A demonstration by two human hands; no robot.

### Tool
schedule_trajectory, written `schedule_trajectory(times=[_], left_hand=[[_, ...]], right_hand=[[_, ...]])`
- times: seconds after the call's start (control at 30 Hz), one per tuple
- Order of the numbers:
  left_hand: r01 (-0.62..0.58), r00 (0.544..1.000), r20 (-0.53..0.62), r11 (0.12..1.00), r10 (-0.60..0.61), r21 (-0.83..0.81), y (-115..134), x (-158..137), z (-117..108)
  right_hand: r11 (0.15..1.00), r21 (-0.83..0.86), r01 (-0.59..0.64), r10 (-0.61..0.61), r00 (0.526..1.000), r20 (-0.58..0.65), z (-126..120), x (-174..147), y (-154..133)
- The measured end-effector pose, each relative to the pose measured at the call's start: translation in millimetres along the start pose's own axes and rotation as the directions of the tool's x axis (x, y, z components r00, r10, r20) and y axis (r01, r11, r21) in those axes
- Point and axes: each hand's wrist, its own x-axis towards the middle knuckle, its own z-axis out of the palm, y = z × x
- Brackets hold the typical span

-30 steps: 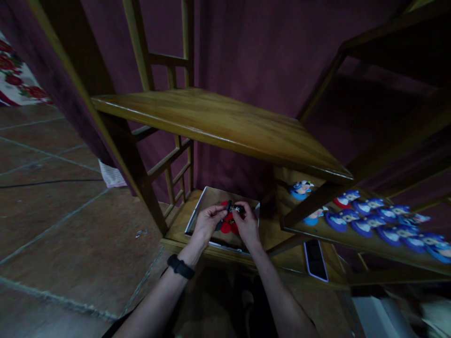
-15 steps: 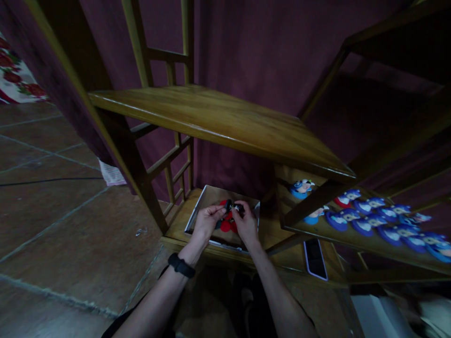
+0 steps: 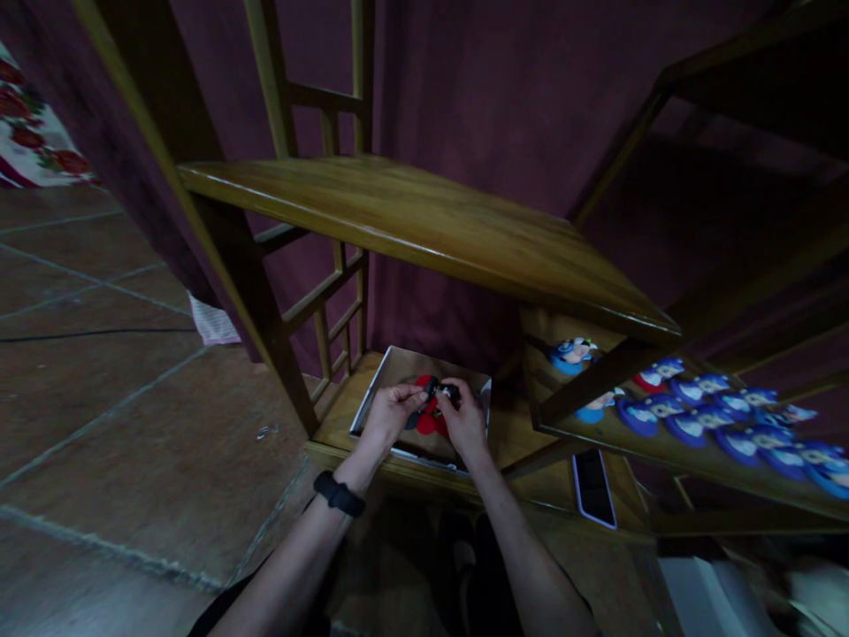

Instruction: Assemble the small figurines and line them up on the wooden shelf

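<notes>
Low on the shelf sits a shallow cardboard box [image 3: 406, 361] with white edges, and both my hands are over it. My left hand [image 3: 390, 416] pinches a small dark piece [image 3: 431, 387] between thumb and fingertips. From the other side, my right hand [image 3: 467, 419] closes on a small black thing with light specks [image 3: 451, 391]. The two pieces meet between my fingertips; whether they are one object I cannot tell. Beneath them in the box lie several round red pieces [image 3: 426, 425] and some dark ones, partly covered by my fingers.
A wooden shelf board [image 3: 424, 226] spans above the box. To the right, several blue-and-white figurines [image 3: 699, 423] on round bases stand on another shelf. A phone-like dark slab with a pale rim [image 3: 595, 487] lies on the lower board. A wooden post [image 3: 256, 327] rises at left.
The view has shifted slightly. My hands stay over the box with the same small pieces between their fingertips; little else differs.
</notes>
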Motion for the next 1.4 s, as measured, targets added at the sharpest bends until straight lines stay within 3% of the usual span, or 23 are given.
schedule_trajectory(times=[0.33, 0.67, 0.83, 0.97, 1.07, 1.2, 1.4], left_hand=[[0.037, 0.999, 0.000, 0.997, -0.037, -0.073, 2, -6, 3], [0.121, 0.993, 0.034, 0.976, -0.117, -0.183, -2, -5, 2], [0.238, 0.961, -0.036, 0.888, -0.274, -0.393, -4, -7, 0], [0.353, 0.902, -0.012, 0.756, -0.431, -0.550, -6, -7, -2], [0.389, 0.879, 0.003, 0.714, -0.477, -0.582, -6, -7, -2], [0.415, 0.879, 0.041, 0.718, -0.476, -0.559, -4, -9, 0], [0.364, 0.920, 0.034, 0.819, -0.391, -0.444, -5, -10, 0]], right_hand=[[0.997, -0.057, 0.044, -0.042, 0.999, 0.036, -4, -2, -8], [0.992, -0.128, 0.021, -0.008, 0.995, 0.099, -7, 1, -12], [0.997, 0.071, -0.025, 0.014, 0.987, 0.157, -4, 3, -4], [0.970, 0.224, -0.095, 0.062, 0.987, 0.150, 3, 5, 9], [0.943, 0.304, -0.133, 0.078, 0.979, 0.186, 7, 5, 13], [0.909, 0.382, -0.166, 0.090, 0.974, 0.209, 9, 6, 9], [0.844, 0.475, -0.248, 0.161, 0.963, 0.216, 13, 7, 3]])
